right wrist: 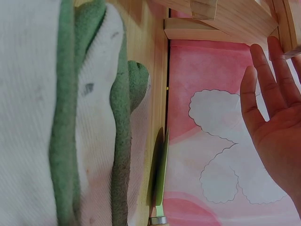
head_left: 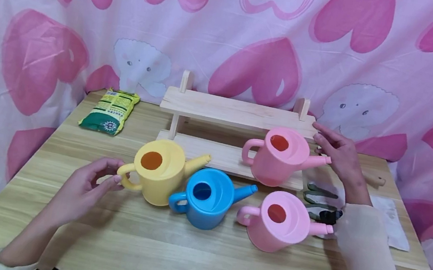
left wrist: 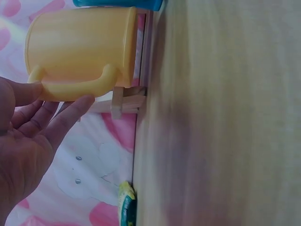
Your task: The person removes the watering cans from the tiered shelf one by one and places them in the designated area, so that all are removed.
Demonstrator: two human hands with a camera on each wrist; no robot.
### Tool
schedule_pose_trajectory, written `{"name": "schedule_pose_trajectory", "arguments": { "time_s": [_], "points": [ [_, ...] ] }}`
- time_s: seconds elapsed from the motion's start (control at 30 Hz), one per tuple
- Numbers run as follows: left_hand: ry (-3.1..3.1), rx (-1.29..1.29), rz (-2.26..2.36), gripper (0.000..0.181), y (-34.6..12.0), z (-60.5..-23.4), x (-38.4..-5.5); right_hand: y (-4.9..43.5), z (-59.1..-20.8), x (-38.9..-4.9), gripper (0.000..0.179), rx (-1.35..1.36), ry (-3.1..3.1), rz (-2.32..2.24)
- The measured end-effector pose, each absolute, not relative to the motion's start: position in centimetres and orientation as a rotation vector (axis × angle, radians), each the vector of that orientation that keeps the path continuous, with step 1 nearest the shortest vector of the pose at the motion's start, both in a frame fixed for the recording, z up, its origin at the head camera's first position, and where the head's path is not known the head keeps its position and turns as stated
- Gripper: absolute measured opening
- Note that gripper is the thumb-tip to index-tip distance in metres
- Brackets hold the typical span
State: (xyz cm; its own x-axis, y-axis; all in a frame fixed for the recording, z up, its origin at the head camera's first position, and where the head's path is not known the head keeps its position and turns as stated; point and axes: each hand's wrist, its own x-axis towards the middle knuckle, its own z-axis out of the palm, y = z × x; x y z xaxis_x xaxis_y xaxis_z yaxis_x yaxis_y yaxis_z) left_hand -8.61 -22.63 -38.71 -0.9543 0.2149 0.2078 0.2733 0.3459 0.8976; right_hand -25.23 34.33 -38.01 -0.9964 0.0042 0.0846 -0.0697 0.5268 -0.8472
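Observation:
A yellow watering can (head_left: 159,178) stands upright at the left of the group, its spout pointing right. My left hand (head_left: 82,191) pinches its handle; in the left wrist view the thumb and index fingertip lie against the handle (left wrist: 77,89). My right hand (head_left: 341,158) touches the right end of a two-tier wooden shelf (head_left: 237,111) with extended fingers. A blue watering can (head_left: 209,201) stands right of the yellow one. One pink watering can (head_left: 276,224) is farther right, and another pink watering can (head_left: 279,157) overlaps the shelf's lower tier in the head view.
A green and yellow packet (head_left: 110,112) lies at the back left. Gloves with green parts (right wrist: 94,108) and a green-bladed tool (right wrist: 162,172) lie at the right, partly under my right arm in the head view. A pink heart-patterned curtain (head_left: 250,64) hangs behind the table.

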Motion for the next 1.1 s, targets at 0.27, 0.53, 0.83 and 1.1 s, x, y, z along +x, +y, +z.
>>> {"name": "schedule_pose_trajectory", "arguments": {
  "time_s": [0.27, 0.53, 0.83, 1.1],
  "points": [
    [-2.552, -0.457, -1.712, 0.022, -23.1, -39.9, -8.2, 34.3, -37.8, -25.3, 0.056, 0.048, -2.685, 1.486],
    [-2.575, -0.462, -1.697, 0.022, -23.4, -40.6, -8.3, 34.3, -37.8, -25.4, 0.055, 0.045, -2.669, 1.506],
    [-2.646, -0.503, -1.655, 0.024, -23.9, -40.6, -8.4, 34.4, -38.0, -25.3, 0.054, 0.052, -2.669, 1.499],
    [-2.676, -0.521, -1.644, 0.024, -24.1, -40.4, -8.5, 34.3, -38.0, -25.2, 0.056, 0.034, -2.686, 1.477]
  ]
}}
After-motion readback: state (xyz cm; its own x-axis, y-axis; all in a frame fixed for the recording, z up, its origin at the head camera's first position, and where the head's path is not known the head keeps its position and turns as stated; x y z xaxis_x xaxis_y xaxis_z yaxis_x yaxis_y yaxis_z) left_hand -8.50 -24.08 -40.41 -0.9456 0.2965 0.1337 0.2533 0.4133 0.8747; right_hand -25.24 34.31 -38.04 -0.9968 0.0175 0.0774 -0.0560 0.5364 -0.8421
